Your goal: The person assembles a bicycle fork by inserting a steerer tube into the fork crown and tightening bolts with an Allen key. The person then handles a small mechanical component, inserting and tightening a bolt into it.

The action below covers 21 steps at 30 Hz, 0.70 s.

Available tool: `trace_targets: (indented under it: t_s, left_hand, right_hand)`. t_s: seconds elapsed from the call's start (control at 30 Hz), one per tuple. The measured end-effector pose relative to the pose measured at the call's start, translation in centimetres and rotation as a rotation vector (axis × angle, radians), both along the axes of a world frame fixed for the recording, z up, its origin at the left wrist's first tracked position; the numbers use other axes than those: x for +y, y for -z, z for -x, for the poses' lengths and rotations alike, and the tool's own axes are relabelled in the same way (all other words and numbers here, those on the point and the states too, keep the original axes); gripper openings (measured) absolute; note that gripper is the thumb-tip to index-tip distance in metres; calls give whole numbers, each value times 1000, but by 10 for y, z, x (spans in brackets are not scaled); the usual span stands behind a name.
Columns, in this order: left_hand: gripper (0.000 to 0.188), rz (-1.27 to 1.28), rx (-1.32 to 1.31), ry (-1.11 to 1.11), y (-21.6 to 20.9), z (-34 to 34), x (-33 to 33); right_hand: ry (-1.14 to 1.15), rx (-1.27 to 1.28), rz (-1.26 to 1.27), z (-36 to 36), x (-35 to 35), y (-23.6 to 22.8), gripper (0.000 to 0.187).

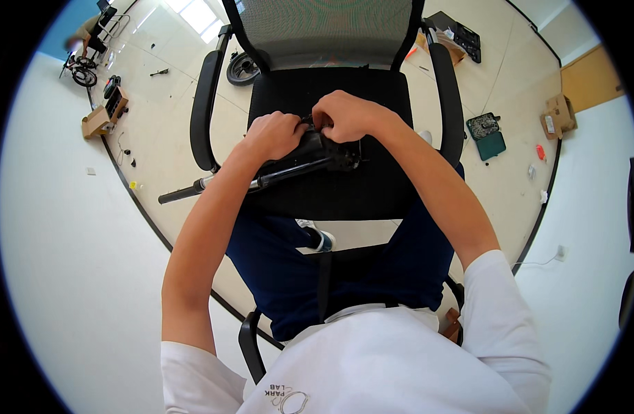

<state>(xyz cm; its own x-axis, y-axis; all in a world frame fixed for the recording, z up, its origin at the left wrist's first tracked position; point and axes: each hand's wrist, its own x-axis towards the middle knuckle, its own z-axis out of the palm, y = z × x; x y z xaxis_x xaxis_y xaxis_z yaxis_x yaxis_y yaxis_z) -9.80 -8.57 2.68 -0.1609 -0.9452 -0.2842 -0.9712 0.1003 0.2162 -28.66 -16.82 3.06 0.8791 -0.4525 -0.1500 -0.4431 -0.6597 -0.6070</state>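
A black assembly with a long tube point(289, 172) lies across the black seat point(362, 196) of an office chair in front of me. The tube runs toward the lower left, with a silver section and a dark end. At its right end sits a chunky black part point(345, 157). My left hand point(275, 135) is closed at the assembly's far edge, fingers curled down on it. My right hand point(344, 116) meets it there with fingers pinched together. What the right fingertips hold is too small and dark to make out.
Armrests point(205, 110) flank the seat, and a mesh backrest point(327, 34) rises behind it. On the floor are a wheel point(243, 69), an open green case point(491, 145), cardboard boxes point(558, 116) and a black tool case point(468, 43). Another person point(90, 33) is by a small bicycle point(81, 71), far left.
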Motion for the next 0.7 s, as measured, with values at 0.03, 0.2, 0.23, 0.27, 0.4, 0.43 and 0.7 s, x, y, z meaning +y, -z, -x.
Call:
trace_targets:
  t_s: [0.03, 0.2, 0.23, 0.27, 0.4, 0.43, 0.7]
  left_hand:
    - [30, 12, -7, -12, -1, 0, 2]
    - [34, 90, 62, 5, 1, 0, 8]
    - [34, 85, 61, 16, 2, 0, 8]
    - [34, 81, 60, 28, 2, -1, 7]
    - [30, 52, -5, -23, 3, 0, 2]
    - [30, 40, -22, -62, 4, 3, 3]
    - [31, 68, 121, -1, 3, -3, 5]
  right_hand:
    - [35, -13, 78, 0, 5, 0, 10]
    - [47, -11, 264, 1, 9, 15, 18]
    - [28, 1, 277, 0, 11, 16, 16]
    - [8, 14, 289, -1, 11, 16, 15]
    - [15, 10, 178, -2, 6, 11, 10]
    - [3, 35, 175, -3, 8, 7, 11]
    - [-117, 21, -11, -6, -11, -9, 12]
